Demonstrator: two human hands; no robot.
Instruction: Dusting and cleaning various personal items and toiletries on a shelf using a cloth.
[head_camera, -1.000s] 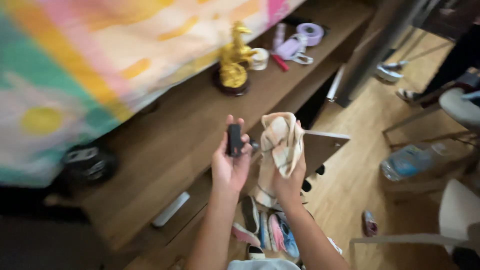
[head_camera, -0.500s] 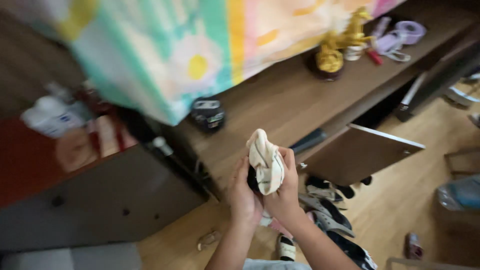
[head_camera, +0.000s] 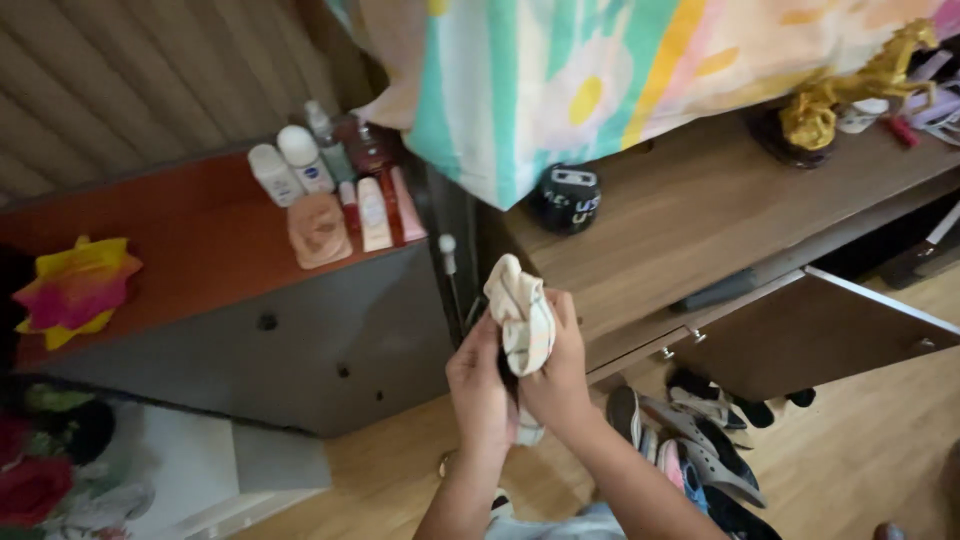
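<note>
Two hands: both meet in front of the wooden cabinet (head_camera: 690, 230), wrapped around one cream cloth (head_camera: 522, 315).
Left hand (head_camera: 478, 385): fingers curled closed on the cloth's lower part.
Right hand (head_camera: 558, 375): fingers closed on the cloth from the other side.
Cloth: bunched, sticking up above both hands; whatever it covers cannot be made out.
Below: shoes (head_camera: 690, 440) on the wooden floor (head_camera: 860, 460), beside an open cabinet door (head_camera: 810, 335).
Left side: bottles (head_camera: 300, 165) on a red shelf (head_camera: 180, 230).

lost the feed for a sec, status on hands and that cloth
Left hand and right hand both clutch the cream cloth. Held above the floor, beside the wooden cabinet. Nothing between them.
</note>
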